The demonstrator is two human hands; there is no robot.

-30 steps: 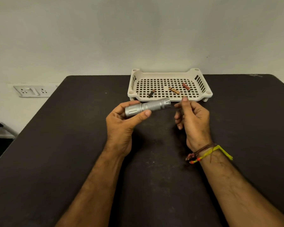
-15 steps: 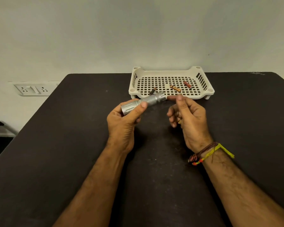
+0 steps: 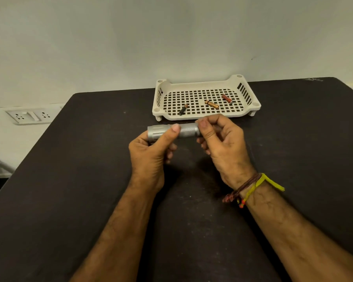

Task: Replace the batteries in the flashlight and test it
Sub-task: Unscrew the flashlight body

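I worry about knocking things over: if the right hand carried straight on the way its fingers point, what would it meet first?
The right hand points left along the flashlight it already pinches; beyond that comes the left hand. Probably not the tray.

Tail end of flashlight (image 3: pixel 186 130) hidden inside right hand (image 3: pixel 222 143); underside of head covered by left hand (image 3: pixel 151 153). Labels on three batteries (image 3: pixel 211 104) beyond flashlight too small to read. Both forearms cut off at bottom edge.
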